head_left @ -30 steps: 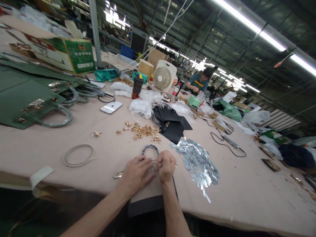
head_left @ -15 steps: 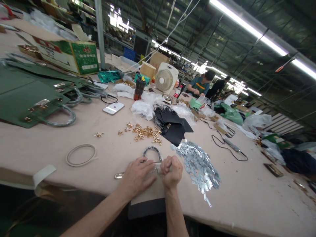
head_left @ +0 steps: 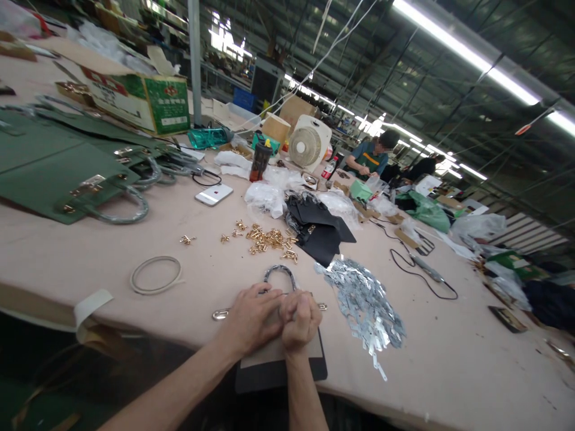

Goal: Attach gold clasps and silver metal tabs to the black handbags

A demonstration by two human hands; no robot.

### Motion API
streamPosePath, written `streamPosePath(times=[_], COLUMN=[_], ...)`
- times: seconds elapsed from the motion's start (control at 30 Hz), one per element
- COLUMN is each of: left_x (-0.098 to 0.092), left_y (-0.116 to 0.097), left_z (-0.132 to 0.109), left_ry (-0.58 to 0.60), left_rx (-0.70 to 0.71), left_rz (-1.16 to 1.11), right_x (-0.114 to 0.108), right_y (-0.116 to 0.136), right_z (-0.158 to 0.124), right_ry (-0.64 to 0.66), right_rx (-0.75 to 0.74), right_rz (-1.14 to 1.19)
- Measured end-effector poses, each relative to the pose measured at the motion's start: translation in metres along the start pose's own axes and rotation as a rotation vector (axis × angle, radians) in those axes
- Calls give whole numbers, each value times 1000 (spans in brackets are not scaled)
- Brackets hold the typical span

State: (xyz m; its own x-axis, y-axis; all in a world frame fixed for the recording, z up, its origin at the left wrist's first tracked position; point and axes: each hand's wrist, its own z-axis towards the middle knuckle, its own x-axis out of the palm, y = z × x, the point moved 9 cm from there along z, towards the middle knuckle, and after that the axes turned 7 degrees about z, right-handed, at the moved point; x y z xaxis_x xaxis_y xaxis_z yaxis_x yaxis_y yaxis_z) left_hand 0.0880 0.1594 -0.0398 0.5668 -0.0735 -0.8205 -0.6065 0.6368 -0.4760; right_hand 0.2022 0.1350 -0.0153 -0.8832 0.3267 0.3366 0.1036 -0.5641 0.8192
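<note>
A black bag panel [head_left: 263, 378] with a beige facing lies at the table's front edge, partly under both hands. Its dark, plastic-wrapped handle [head_left: 281, 269] arches beyond my fingers. My left hand [head_left: 252, 317] rests flat on the panel, fingers stretched toward the handle's base, the tips partly hidden. Right beside it, my right hand [head_left: 298, 320] is a closed fist over the panel; whatever is inside it cannot be made out. A shiny metal buckle-like end [head_left: 220, 314] pokes out left of my left hand, and a similar metal end [head_left: 322, 306] shows right of the fist.
Flat silver metal plates [head_left: 363, 299] are heaped to the right. Gold fittings [head_left: 269, 238] and black bag pieces [head_left: 318, 227] lie ahead. Leftward are a coiled strip [head_left: 155, 292], a phone [head_left: 214, 194] and green bags [head_left: 54, 173]. A corded tool [head_left: 426, 269] lies right; a person [head_left: 372, 157] works beyond.
My right fist has moved left, close against my left hand, uncovering the metal end and the panel's right side. My left hand stays on the panel. The whole view has shifted slightly.
</note>
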Motion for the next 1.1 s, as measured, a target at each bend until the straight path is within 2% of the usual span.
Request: streamPosePath(times=[0.13,0.2,0.33,0.47,0.67,0.9,1.1], left_x=[1,-1,-3,1,3,2,1], left_y=[-1,-1,2,2,4,4,3], left_z=[-1,-2,-3,-2,-2,-1,-2], left_ry=[47,44,0,4,-5,-19,-30], left_rx=[27,36,6,4,-14,-27,-41], left_rz=[-25,-24,-14,9,26,36,41], right_x=[14,15,3,-9,8,14,13], right_y=[-8,-12,-15,-8,-34,-36,-11], right_z=[3,7,22,44,51,39,35], right_ry=[96,90,-34,-143,-45,94,106], right_rx=[24,61,195,214,370,329,210], right_rz=[-204,-227,-33,187,106,-6,-22])
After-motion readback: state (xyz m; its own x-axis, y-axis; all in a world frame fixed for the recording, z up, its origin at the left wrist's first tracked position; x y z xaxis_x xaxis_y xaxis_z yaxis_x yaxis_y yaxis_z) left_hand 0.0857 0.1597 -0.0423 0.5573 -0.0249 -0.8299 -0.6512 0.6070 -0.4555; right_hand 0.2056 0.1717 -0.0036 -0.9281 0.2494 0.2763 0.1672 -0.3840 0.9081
